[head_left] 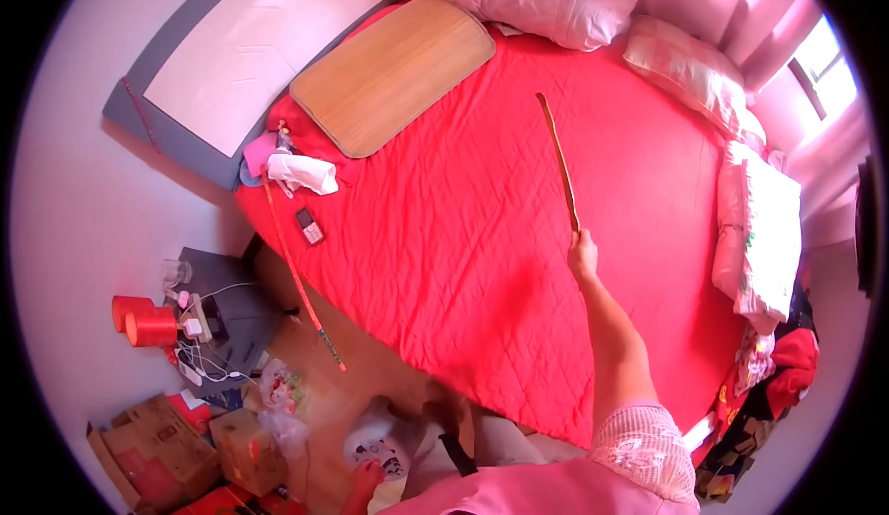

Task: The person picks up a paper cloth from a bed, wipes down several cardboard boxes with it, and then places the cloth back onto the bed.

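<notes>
My right hand (582,254) is closed around the lower end of a long, thin wooden stick (561,161) with a slightly bent tip, perhaps a back scratcher. It is stretched out over the red quilted bedspread (500,265), and the stick points away from me toward the far side of the bed. Low in the view, my left hand (369,474) is close to my body, beside a white thing with a dark cartoon print (384,457). Its fingers show too little to tell whether they grip anything.
On the bed lie a wooden tabletop board (394,75), a mobile phone (309,226), a white cloth (306,172), pillows (685,66) and folded bedding (759,237). A red-patterned stick (296,270) leans off the bed's edge. Cardboard boxes (157,450) and a cluttered nightstand (250,320) stand left.
</notes>
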A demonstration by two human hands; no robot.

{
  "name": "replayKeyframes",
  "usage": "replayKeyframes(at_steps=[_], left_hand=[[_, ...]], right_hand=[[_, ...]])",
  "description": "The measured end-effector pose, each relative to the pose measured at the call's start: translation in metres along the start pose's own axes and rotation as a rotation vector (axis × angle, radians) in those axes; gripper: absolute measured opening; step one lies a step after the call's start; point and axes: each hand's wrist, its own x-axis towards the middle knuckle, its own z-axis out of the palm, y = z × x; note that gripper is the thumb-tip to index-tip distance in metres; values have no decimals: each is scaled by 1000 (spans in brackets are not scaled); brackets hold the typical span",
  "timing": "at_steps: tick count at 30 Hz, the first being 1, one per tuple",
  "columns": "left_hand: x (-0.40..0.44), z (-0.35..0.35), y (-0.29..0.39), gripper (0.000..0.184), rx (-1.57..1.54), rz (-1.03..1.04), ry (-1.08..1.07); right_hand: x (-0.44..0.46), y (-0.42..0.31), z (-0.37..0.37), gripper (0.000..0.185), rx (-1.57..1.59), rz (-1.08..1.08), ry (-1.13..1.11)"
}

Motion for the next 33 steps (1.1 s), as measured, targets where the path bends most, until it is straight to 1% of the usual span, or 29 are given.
replayKeyframes(at_steps=[2,3,6,7,8,11,13,15,16,17,18,19,20,21,23,24,26,27,28,29,30,31,32,33], left_hand=[[-42,4,10,26,-28,-67,27],[-20,34,49,24,-43,-105,27],[-5,50,79,22,-99,-111,95],[-13,49,79,22,-113,-142,110],[-2,56,86,22,-141,-144,117],[23,39,80,23,71,62,141],[56,22,84,30,76,166,299],[90,-5,98,37,93,264,462],[107,-18,111,41,106,316,538],[118,-32,124,45,125,370,614],[130,-42,143,44,142,399,630],[144,-44,166,43,152,428,639],[142,-34,209,45,118,441,627],[136,-25,247,47,83,453,614],[158,-23,264,47,178,540,732],[170,-27,262,48,233,582,793],[226,-59,224,51,277,449,766],[222,-53,226,52,105,369,634],[219,-42,241,53,-71,286,511],[203,-27,263,60,-133,243,403],[194,-13,278,56,-161,262,395],[179,2,302,53,-178,207,349],[183,12,302,52,-269,177,358],[204,8,294,49,-172,165,404]], right_hand=[[13,-18,-2,23,-22,5,21],[76,-8,21,23,-66,-12,20],[159,-34,50,23,-45,-104,69],[170,-39,58,23,-60,-79,40],[199,-50,62,23,-68,-73,37],[253,-61,83,25,-108,-46,10],[280,-65,91,26,-98,-13,15],[291,-57,98,27,2,21,-103],[284,-57,96,28,61,14,-121],[273,-42,100,27,-12,-79,-107],[262,-21,101,27,-88,-175,-88],[233,3,93,26,-24,-362,-110],[188,6,74,24,27,-418,-140],[146,33,57,17,23,-474,-310],[52,56,11,11,-64,-608,-565],[8,59,-13,8,-125,-682,-687],[-49,50,-51,5,-204,-780,-845],[-56,48,-59,6,-194,-797,-800],[-54,45,-56,5,-44,-786,-649],[-45,63,-48,3,-241,-856,-576],[-30,66,-35,3,-113,-662,-448],[-9,74,-16,8,19,-465,-331],[14,61,-2,11,44,-301,-190],[36,39,13,14,69,-135,-46]])
